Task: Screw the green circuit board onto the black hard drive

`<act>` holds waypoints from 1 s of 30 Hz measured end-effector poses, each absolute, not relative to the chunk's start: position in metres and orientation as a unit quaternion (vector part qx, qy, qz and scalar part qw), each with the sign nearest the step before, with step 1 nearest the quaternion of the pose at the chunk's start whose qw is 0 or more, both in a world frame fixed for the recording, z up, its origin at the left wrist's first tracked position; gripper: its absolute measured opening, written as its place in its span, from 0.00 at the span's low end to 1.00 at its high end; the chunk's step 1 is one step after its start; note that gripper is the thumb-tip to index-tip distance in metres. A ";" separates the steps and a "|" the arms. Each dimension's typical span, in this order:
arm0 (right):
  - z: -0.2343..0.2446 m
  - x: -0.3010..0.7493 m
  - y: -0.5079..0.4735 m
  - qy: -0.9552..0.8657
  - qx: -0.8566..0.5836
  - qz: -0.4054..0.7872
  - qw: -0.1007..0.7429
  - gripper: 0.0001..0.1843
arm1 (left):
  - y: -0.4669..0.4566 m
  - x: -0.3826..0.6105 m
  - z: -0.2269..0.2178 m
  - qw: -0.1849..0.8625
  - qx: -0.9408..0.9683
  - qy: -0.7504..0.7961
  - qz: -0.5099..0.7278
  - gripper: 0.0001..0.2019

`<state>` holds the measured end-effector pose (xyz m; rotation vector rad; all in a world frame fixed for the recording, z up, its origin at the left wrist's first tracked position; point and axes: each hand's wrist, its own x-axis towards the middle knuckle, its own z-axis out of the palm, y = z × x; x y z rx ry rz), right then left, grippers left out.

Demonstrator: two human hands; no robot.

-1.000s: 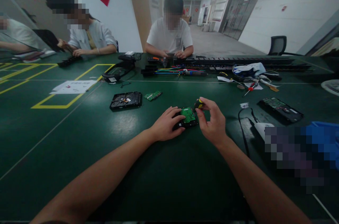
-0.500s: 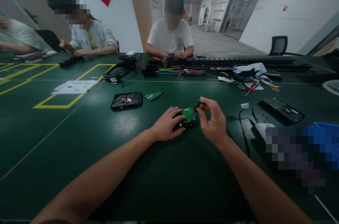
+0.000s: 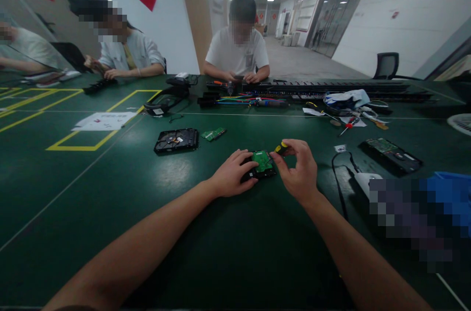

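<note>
A black hard drive with a green circuit board (image 3: 262, 162) lies on the table in front of me. My left hand (image 3: 235, 172) grips its left side, fingers across the top and thumb along the near edge. In my right hand (image 3: 299, 168) is a small black-and-yellow screwdriver (image 3: 281, 148), pinched between thumb and fingers. It leans to the right, its shaft pointing down at the board's right part; whether the tip sits in a screw is too small to tell. Left of the drive lie another hard drive (image 3: 176, 141) and a loose green circuit board (image 3: 214, 134).
On the right are a third hard drive (image 3: 391, 155), a black cable (image 3: 335, 178) and a red screwdriver (image 3: 349, 126). Coloured wires (image 3: 235, 100) and long black rails (image 3: 331, 87) lie along the far side. A person in white (image 3: 237, 51) sits opposite.
My right hand has shifted slightly right and down, and the screwdriver's handle leans further to the right. My left hand and the drive have stayed in place.
</note>
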<state>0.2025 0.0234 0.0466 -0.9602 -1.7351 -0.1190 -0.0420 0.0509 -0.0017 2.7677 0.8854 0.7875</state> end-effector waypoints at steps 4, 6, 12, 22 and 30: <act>0.043 0.202 0.023 -0.741 -0.406 -0.011 0.534 0.25 | 0.051 -0.042 -0.002 0.062 0.918 0.295 0.258 0.25; 0.041 0.202 0.024 -0.744 -0.402 0.013 0.533 0.26 | 0.051 -0.042 -0.002 0.061 0.918 0.295 0.257 0.25; 0.042 0.201 0.023 -0.751 -0.396 0.036 0.526 0.27 | 0.050 -0.042 0.000 0.060 0.918 0.294 0.259 0.25; 0.052 0.200 0.021 -0.730 -0.412 -0.061 0.543 0.24 | 0.051 -0.043 -0.002 0.058 0.919 0.297 0.252 0.26; 0.043 0.198 0.024 -0.756 -0.393 0.018 0.523 0.29 | 0.051 -0.042 -0.001 0.060 0.920 0.298 0.249 0.25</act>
